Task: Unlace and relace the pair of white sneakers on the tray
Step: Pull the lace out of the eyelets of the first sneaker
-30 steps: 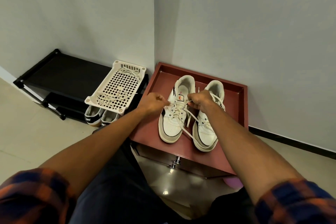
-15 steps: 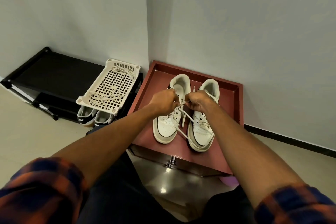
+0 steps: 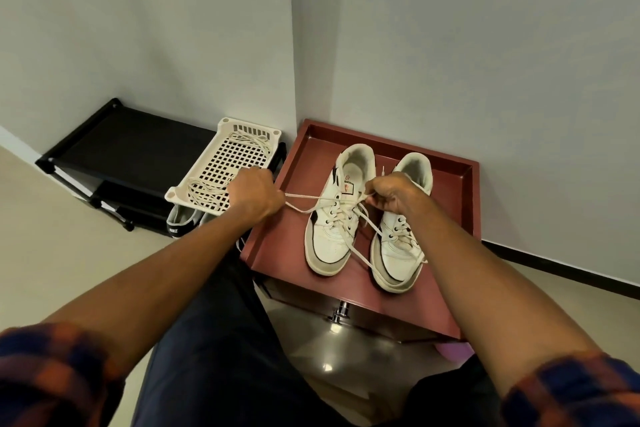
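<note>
Two white sneakers stand side by side on a dark red tray [image 3: 277, 236], toes toward me. The left sneaker [image 3: 334, 218] has its lace [image 3: 304, 203] drawn out sideways across its top eyelets. My left hand [image 3: 254, 196] grips one end of that lace, out past the tray's left edge. My right hand [image 3: 393, 194] pinches the other end above the gap between the shoes. A loose stretch of lace trails over the toe of the right sneaker [image 3: 398, 246], which is laced.
A white perforated basket [image 3: 225, 166] with loose laces in it rests on a black shoe rack [image 3: 121, 149] to the left. A dark sneaker [image 3: 180, 222] sits under it. Walls close in behind the tray. My knees are below the tray.
My hands were close together over the left sneaker's tongue. They have pulled apart, the left hand moving far left, stretching the lace out sideways.
</note>
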A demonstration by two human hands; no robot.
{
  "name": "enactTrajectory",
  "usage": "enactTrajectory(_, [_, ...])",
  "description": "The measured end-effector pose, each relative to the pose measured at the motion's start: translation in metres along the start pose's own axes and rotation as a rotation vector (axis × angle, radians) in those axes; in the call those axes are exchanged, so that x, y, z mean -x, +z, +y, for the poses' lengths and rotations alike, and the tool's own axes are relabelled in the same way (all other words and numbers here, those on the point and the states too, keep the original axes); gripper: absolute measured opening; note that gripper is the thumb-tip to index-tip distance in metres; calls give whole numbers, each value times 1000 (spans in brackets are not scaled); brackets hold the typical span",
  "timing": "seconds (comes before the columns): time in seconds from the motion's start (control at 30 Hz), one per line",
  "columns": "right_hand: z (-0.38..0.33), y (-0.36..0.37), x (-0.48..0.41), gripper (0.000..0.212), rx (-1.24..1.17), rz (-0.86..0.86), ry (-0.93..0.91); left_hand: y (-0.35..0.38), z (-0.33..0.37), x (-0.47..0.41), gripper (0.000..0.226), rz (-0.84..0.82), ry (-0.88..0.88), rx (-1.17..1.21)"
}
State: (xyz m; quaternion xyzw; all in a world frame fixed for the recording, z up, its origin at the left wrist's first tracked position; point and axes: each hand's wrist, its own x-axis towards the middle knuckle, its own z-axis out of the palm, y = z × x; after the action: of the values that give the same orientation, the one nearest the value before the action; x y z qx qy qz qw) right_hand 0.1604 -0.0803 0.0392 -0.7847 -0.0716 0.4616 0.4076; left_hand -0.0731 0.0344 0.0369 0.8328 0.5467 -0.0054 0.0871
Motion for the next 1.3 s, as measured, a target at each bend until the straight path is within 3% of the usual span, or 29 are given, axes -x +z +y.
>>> enactTrajectory(0.07, [0, -3, 0, 12, -3, 2, 6, -3, 18, 2, 39, 51, 133, -130])
enactTrajectory(0.13, [3, -6, 0, 11, -15, 7, 10, 1, 42, 7, 48, 71, 386, -165])
enactTrajectory(0.2, [3, -6, 2, 12, -31, 0, 5, 11, 68, 14, 49, 23, 625, -64])
enactTrajectory(0.27, [2, -3, 3, 12, -44, -2, -6, 22, 87, 15, 43, -75, 698, 68])
enactTrajectory(0.37, [2, 0, 5, 12, -37, 16, -20, 30, 98, 11, 29, -115, 653, 141])
enactTrajectory(0.57, [2, 1, 6, 11, -6, 22, -22, 24, 73, 3, 23, -20, 610, 76])
enactTrajectory(0.8, [2, -1, 9, 12, 5, 24, -24, 22, 8, -8, 40, -130, 142, -65])
enactTrajectory(0.97, [4, 3, 9, 10, 82, 99, -73, 20, 36, -3, 39, -78, 258, 169])
enactTrajectory(1.13, [18, 11, 12, 36, 429, 377, -396, 16, 90, -9, 63, -233, 93, 456])
enactTrajectory(1.23, [24, 12, 19, 40, 491, 444, -632, 11, 105, -16, 54, -345, 83, 450])
enactTrajectory(1.3, [20, 12, 20, 26, 614, 421, -717, 6, 109, -18, 36, -387, 112, 406])
